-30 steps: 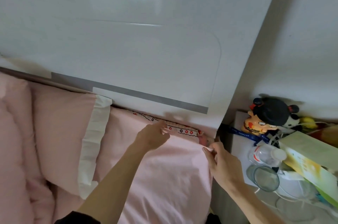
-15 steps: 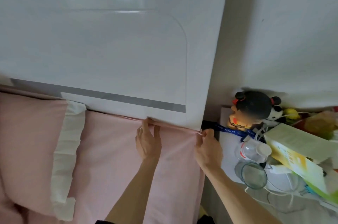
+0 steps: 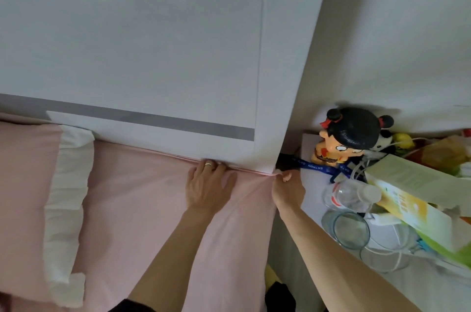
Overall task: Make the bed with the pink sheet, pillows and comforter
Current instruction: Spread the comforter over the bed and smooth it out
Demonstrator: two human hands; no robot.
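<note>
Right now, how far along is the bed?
Done: the pink sheet covers this end up to the headboard, and a pink pillow lies on it at the left. In hand: the left hand presses the sheet's edge in at the headboard while the right hand pinches its corner. Left: creases fan from that corner, and no comforter is spread over this part.

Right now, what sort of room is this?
Most likely a bedroom: a pink sheet and pillow lie against a white headboard, with a cluttered nightstand beside the bed.
</note>
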